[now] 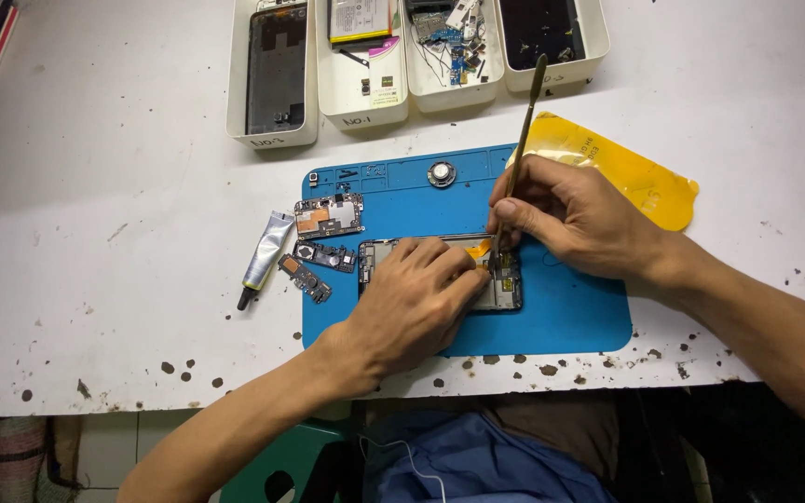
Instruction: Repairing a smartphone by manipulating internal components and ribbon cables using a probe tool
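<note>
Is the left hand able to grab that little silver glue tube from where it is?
Probably yes. The left hand presses on the opened phone, and the silver tube lies just beyond the blue mat on bare table, with only small circuit boards between them, low and flat.

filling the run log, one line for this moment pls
left hand: pressing opened phone on blue mat | right hand: metal pry tool, tip in phone

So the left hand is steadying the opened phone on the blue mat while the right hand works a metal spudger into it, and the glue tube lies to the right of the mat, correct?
Not quite. The head view shows the glue tube lying left of the blue mat, not right. The rest holds: left hand steadies the opened phone, right hand works the metal spudger.
</note>
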